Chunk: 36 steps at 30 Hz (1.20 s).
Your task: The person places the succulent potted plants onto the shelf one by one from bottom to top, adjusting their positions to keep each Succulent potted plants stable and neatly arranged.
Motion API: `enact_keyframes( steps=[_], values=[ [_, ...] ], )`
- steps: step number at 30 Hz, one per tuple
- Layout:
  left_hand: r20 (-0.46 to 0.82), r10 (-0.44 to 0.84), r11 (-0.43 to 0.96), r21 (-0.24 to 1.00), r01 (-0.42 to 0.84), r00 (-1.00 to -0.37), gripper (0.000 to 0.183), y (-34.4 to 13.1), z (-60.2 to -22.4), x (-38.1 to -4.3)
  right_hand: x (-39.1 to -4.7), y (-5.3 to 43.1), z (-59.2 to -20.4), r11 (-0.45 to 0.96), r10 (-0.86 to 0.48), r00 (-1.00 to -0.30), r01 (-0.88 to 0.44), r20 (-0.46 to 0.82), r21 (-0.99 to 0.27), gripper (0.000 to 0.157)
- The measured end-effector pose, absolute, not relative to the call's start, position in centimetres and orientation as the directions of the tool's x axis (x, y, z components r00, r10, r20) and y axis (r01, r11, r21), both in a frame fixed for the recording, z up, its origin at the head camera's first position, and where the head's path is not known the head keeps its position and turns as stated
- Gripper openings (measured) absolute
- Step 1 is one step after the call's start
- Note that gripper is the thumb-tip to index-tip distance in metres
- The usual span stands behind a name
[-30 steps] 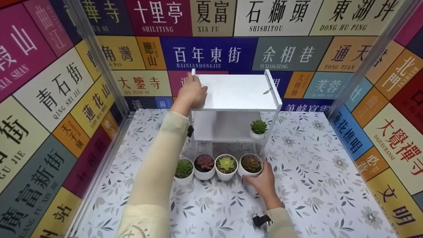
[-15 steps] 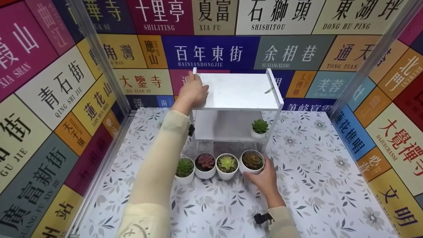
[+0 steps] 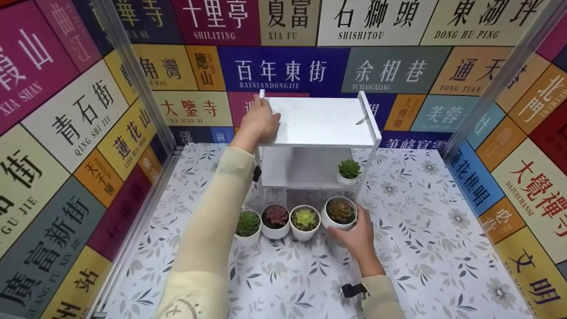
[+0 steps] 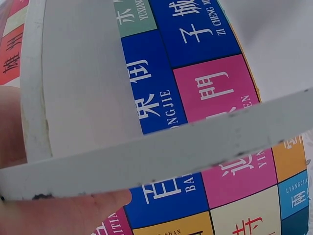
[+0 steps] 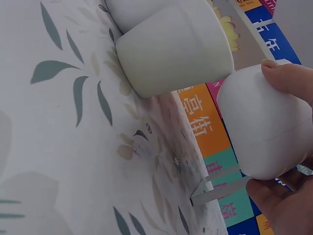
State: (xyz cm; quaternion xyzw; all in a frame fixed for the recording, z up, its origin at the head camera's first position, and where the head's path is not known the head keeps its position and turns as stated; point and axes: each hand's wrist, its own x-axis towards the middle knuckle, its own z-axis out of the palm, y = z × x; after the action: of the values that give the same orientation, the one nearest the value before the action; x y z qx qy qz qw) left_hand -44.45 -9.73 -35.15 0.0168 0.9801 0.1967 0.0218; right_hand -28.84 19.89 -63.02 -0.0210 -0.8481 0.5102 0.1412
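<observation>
The right hand (image 3: 358, 235) pinches a white pot (image 5: 266, 122) between fingers and thumb, holding its brown succulent (image 3: 340, 210) just above the bench (image 3: 425, 261), right beside three potted succulents (image 3: 275, 234). The left arm (image 3: 203, 221) reaches forward, its hand (image 3: 259, 122) gripping the white rack (image 3: 319, 122) by its left rail (image 4: 156, 147).

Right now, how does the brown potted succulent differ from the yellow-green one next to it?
The brown potted succulent is gripped by the right hand, clear of the table; the yellow-green potted succulent stands on it. The brown one's pot has rounded sides, the yellow-green one's straighter, tapering sides. Both pots are white.
</observation>
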Motion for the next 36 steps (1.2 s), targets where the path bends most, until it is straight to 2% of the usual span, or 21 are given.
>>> enact_keyframes(
  steps=[16, 23, 36],
  values=[
    [-0.033, 0.045, 0.921, 0.388, 0.029, -0.998, 0.078, -9.7, -35.0, -44.4, -28.7, 19.3, -61.5, 0.438, 0.181, -0.948, -0.160, 0.261, -0.885, 0.102],
    [-0.028, 0.042, 0.921, 0.388, 0.028, -0.999, 0.078, -9.7, -35.1, -44.4, -28.7, 19.0, -61.0, 0.490, 0.194, -0.929, -0.186, 0.315, -0.851, 0.103],
    [-0.024, 0.033, 0.914, 0.404, 0.020, -0.999, 0.078, -9.7, -35.1, -44.4, -28.4, 18.1, -59.0, 0.509, 0.201, -0.930, -0.168, 0.306, -0.844, 0.107]
  ],
)
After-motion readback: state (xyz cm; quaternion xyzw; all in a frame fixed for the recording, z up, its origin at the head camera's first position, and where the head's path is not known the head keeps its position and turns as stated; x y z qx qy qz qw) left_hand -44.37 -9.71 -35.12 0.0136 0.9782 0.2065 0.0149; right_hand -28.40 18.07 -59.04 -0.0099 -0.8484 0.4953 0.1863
